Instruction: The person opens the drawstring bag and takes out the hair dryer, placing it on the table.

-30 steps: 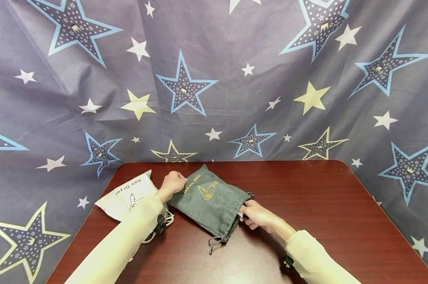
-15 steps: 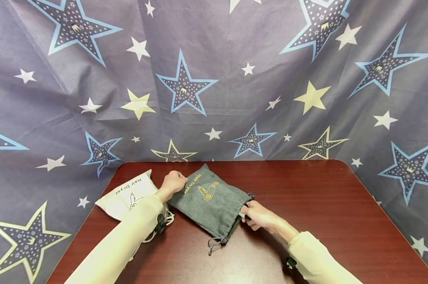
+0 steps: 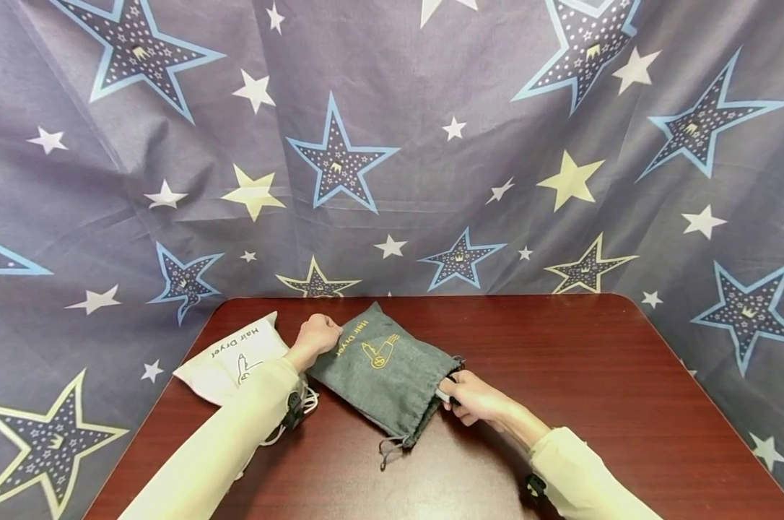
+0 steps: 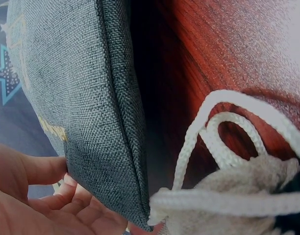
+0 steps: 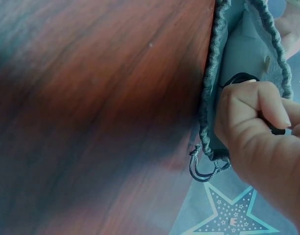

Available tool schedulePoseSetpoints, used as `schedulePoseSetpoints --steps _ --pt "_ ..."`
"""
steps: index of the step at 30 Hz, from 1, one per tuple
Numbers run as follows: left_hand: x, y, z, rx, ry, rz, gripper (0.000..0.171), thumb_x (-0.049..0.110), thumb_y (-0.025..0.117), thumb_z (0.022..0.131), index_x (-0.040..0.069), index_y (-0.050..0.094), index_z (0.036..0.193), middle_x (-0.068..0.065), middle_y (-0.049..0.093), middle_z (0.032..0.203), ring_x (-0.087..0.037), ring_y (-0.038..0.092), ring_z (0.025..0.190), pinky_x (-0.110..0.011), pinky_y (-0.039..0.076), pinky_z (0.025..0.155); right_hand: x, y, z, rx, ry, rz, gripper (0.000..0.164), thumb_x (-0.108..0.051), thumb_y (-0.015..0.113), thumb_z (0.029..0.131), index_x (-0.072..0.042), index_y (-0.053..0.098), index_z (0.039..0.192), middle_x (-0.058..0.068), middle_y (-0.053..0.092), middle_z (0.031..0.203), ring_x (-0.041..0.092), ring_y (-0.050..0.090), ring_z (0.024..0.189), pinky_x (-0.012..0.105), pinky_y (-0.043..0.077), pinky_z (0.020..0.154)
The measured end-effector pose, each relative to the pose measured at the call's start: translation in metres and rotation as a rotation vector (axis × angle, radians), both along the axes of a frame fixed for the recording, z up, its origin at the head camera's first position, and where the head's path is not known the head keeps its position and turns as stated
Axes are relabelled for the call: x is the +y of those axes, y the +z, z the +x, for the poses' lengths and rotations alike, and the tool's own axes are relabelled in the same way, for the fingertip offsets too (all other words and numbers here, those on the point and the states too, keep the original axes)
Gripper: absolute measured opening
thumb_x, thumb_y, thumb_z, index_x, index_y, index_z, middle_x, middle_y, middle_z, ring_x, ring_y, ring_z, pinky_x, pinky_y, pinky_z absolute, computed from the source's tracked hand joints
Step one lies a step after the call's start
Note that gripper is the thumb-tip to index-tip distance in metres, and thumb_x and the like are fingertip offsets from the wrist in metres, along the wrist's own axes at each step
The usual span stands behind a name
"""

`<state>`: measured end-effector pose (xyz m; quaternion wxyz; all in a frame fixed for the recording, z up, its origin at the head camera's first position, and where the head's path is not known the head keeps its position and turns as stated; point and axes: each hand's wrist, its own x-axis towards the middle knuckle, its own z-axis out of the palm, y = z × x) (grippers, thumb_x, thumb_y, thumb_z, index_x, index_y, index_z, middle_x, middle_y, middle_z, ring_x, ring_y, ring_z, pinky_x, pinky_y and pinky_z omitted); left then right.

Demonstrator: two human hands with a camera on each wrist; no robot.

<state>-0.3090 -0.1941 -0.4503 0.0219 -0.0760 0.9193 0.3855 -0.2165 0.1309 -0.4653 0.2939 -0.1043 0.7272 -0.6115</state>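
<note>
Our left hand (image 3: 317, 336) pinches the grey bag (image 3: 380, 368). At its mouth, our right hand (image 3: 475, 396) grips a partly hidden black item (image 5: 242, 77).

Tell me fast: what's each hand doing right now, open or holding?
Left hand: pinching the gray bag near its closed end.
Right hand: closed on a black-and-white item at the bag's opening; which item, I can't tell.

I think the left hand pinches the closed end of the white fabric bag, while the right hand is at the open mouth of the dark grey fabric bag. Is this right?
Not quite: the left hand pinches the closed end of the dark grey fabric bag, as the left wrist view shows. The right hand is at its mouth.
</note>
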Motion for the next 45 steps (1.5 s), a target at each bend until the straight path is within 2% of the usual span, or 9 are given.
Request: schedulePoseSetpoints --steps 10,23,31,45 --pt "0.001 -0.002 -0.001 -0.003 -0.001 0.012 0.017 0.013 0.062 0.102 0.002 0.071 0.092 -0.016 0.071 0.113 -0.037 0.061 0.115 -0.046 0.050 0.096 0.006 0.003 0.004 0.005 0.014 -0.008 0.040 -0.021 0.041 0.114 -0.001 0.052 0.082 0.004 0.048 0.072 0.005 0.018 0.050 0.021 0.019 0.047" --pt "0.002 0.001 0.000 -0.006 0.013 -0.013 0.017 0.014 0.063 0.101 0.002 0.071 0.092 -0.017 0.070 0.110 -0.038 0.061 0.116 -0.046 0.050 0.096 0.007 0.001 0.008 -0.009 -0.006 -0.030 0.037 -0.025 0.042 0.115 0.002 0.053 0.092 0.004 0.051 0.076 0.005 0.022 0.050 0.020 0.021 0.048" --pt "0.001 0.003 0.002 -0.004 0.012 -0.002 0.018 0.014 0.061 0.100 0.002 0.070 0.092 -0.017 0.070 0.108 -0.037 0.061 0.112 -0.046 0.049 0.095 0.006 0.002 0.012 -0.002 -0.030 -0.026 0.038 -0.026 0.043 0.115 0.001 0.053 0.090 0.003 0.051 0.074 0.005 0.023 0.050 0.019 0.021 0.047" --pt "0.000 0.002 0.002 0.007 0.025 -0.008 0.016 0.014 0.063 0.098 0.003 0.069 0.087 -0.017 0.069 0.106 -0.038 0.061 0.112 -0.046 0.049 0.093 0.008 0.002 0.017 -0.003 -0.058 -0.012 0.036 -0.030 0.047 0.114 0.003 0.055 0.099 0.004 0.053 0.077 0.006 0.024 0.051 0.020 0.023 0.047"
